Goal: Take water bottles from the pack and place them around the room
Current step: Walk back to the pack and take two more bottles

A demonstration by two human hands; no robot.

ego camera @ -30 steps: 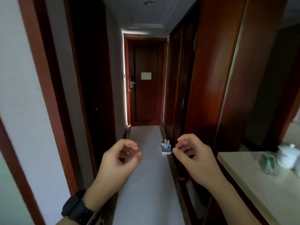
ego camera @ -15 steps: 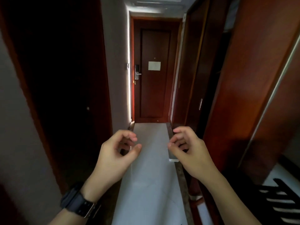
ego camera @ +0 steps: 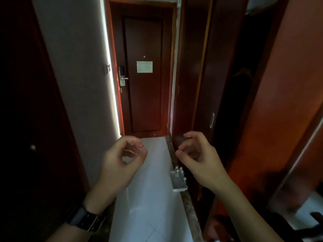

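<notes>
A narrow hallway filled the frame, dark wood panelling up the right side, a pale wall (ego camera: 75,70) in the upper left, and a brown door (ego camera: 145,102) dead centre at the top with a paper notice (ego camera: 144,67) on it and a lock handle (ego camera: 122,78) on its left edge. Down the middle ran a light strip of floor (ego camera: 148,203), bright against all that shadow. Both arms came up from the bottom of the frame. The left hand (ego camera: 120,161), left of centre with a dark watch (ego camera: 85,219) on its wrist, had its fingers loosely curled, thumb near the fingertips, and nothing in them. The right hand (ego camera: 197,156), right of centre, was curled the same way, fingers bent and likewise carrying nothing. And there was the prize: the pack of water bottles (ego camera: 178,179), just below the right hand in the picture, sat on the floor at the right edge of the light strip, hard against the dark wood, white caps poking up at its far end. Neither hand touched it. By the look of things this was the approach to the pack, with no bottle picked up yet. The next move would likely call for stepping closer, bending low, and closing one hand round a bottle's neck to draw it free of the wrap.
</notes>
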